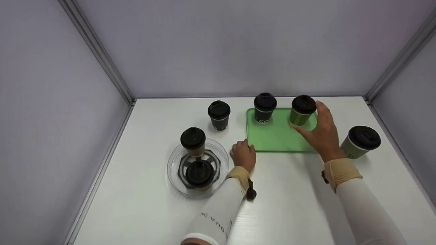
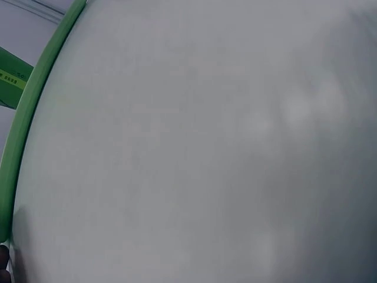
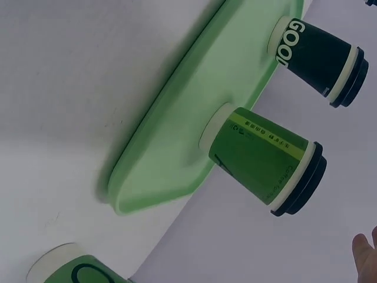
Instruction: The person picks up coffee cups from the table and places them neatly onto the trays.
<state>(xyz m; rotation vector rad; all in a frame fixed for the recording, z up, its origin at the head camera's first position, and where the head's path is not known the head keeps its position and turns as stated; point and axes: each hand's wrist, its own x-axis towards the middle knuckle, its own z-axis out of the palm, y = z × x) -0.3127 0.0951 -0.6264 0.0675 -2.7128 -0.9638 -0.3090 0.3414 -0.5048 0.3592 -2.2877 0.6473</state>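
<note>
My left hand (image 1: 243, 156) holds the front left corner of a green tray (image 1: 277, 137), index finger at the side edge and thumb by the front edge. In the left wrist view only fingertips (image 2: 3, 265) show beside the tray rim (image 2: 23, 121). Beside the lidded green paper cup (image 1: 300, 115), my right hand (image 1: 323, 132) has thumb and fingers spread apart. The right wrist view shows that cup (image 3: 259, 156) upright on the tray, with my fingers (image 3: 362, 253) clear of it. A black paper cup (image 1: 264, 112) stands on the tray to its left.
A larger green cup (image 1: 354, 148) stands right of the tray. Another black cup (image 1: 219, 117) is left of it. Two lidded cups, one farther back (image 1: 193, 141) and one nearer (image 1: 200, 174), are on a clear round plate (image 1: 172, 170). Walls (image 1: 218, 47) enclose the white table.
</note>
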